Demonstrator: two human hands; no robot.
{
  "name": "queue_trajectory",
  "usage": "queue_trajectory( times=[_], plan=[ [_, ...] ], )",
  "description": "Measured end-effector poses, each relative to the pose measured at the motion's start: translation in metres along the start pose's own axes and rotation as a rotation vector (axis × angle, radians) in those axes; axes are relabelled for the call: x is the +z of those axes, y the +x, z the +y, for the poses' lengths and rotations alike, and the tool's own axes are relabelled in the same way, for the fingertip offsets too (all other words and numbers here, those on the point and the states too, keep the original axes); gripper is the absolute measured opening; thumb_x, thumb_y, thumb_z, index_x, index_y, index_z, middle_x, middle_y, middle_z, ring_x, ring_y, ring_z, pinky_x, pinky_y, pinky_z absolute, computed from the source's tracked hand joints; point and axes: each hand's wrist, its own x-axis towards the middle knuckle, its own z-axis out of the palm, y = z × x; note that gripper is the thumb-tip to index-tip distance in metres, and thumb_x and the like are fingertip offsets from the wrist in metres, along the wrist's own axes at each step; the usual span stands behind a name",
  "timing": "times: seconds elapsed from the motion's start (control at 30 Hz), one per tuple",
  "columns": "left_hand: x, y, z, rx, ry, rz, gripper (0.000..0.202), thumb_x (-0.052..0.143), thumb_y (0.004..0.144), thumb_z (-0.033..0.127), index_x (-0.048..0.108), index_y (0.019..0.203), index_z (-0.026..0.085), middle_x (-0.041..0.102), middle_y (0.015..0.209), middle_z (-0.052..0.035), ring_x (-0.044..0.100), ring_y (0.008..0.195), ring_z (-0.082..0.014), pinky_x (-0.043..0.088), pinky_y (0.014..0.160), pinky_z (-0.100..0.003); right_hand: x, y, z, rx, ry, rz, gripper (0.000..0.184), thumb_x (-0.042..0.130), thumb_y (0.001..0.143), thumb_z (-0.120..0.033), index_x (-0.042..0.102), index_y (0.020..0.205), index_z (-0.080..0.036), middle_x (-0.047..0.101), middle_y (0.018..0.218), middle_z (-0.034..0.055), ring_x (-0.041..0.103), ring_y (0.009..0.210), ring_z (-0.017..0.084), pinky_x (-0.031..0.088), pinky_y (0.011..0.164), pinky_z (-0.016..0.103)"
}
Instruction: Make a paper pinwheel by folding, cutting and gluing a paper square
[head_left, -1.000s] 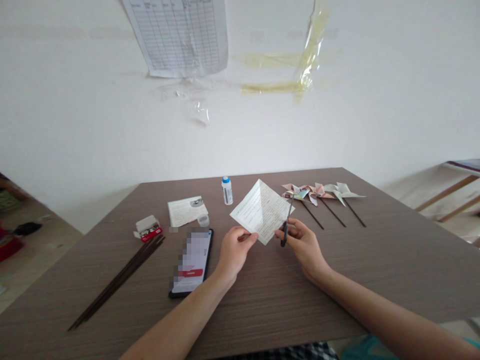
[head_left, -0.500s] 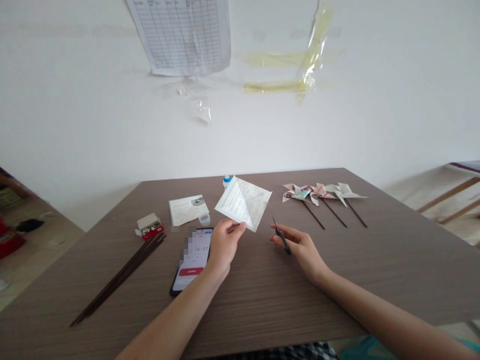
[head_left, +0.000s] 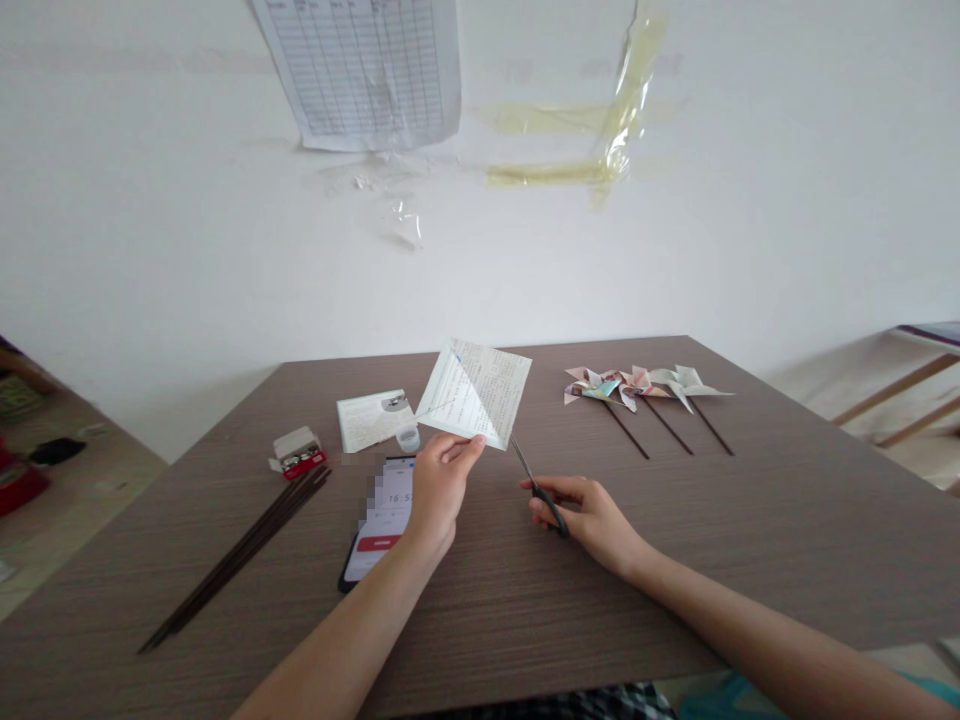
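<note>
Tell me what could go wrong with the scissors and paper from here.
The left hand pinches the paper near the tips of the scissors, so a slip might nick its fingers. Pinched only along its near edge, the paper could bend, sending a cut astray. The phone, partly hidden by that hand, might get nudged.

The left hand (head_left: 441, 485) covers part of a phone (head_left: 376, 544); print on the paper (head_left: 480, 395) is unreadable; the top edge crops a chart (head_left: 375, 75).
</note>
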Motion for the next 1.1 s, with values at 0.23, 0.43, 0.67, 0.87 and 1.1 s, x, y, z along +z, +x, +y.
queue_trajectory(
  times=[0.23,0.43,0.67,0.87,1.1],
  plan=[
    [-0.0007,0.0020,-0.0036,-0.009,0.004,0.045,0.035,0.099,0.075,0.055,0.083,0.078,0.024,0.089,0.092,-0.0080,0.085,0.103,-0.0328,0.063,0.097,-0.042,0.0000,-0.0030,-0.0052,-0.057,-0.052,-0.030,0.042,0.088,0.094,-0.063,0.096,0.107,-0.024,0.082,0.076,0.0047,0.074,0.076,0.028,0.058,0.077,0.039],
    [0.0010,0.0016,-0.0030,-0.010,-0.028,0.064,0.037,0.101,0.071,0.056,0.084,0.074,0.023,0.088,0.087,-0.0068,0.083,0.098,-0.0314,0.061,0.093,-0.041,-0.0012,-0.0040,-0.0073,-0.031,-0.098,-0.109,0.053,0.083,0.097,-0.067,0.094,0.118,-0.020,0.084,0.082,0.0072,0.076,0.083,0.028,0.062,0.087,0.041],
    [0.0044,-0.0027,0.0024,-0.055,-0.060,0.038,0.032,0.100,0.067,0.052,0.086,0.074,0.024,0.089,0.087,-0.0077,0.084,0.100,-0.0323,0.062,0.094,-0.041,-0.0015,-0.0037,-0.0088,-0.018,-0.136,-0.149,0.061,0.079,0.100,-0.072,0.093,0.124,-0.017,0.083,0.084,0.0080,0.075,0.085,0.028,0.063,0.093,0.044],
    [0.0046,-0.0043,0.0031,-0.043,-0.042,0.004,0.031,0.099,0.069,0.052,0.087,0.075,0.024,0.089,0.088,-0.0075,0.084,0.098,-0.0316,0.062,0.096,-0.042,0.0004,-0.0027,-0.0059,-0.011,-0.120,-0.135,0.064,0.079,0.098,-0.076,0.093,0.122,-0.018,0.079,0.081,0.0064,0.070,0.081,0.026,0.058,0.084,0.039],
    [0.0049,-0.0061,0.0033,-0.032,-0.042,-0.014,0.028,0.098,0.071,0.051,0.087,0.074,0.025,0.088,0.086,-0.0062,0.083,0.098,-0.0310,0.062,0.096,-0.041,0.0002,-0.0014,-0.0052,0.000,-0.097,-0.136,0.067,0.081,0.097,-0.078,0.093,0.121,-0.017,0.079,0.082,0.0072,0.070,0.081,0.026,0.058,0.081,0.039]
  ],
)
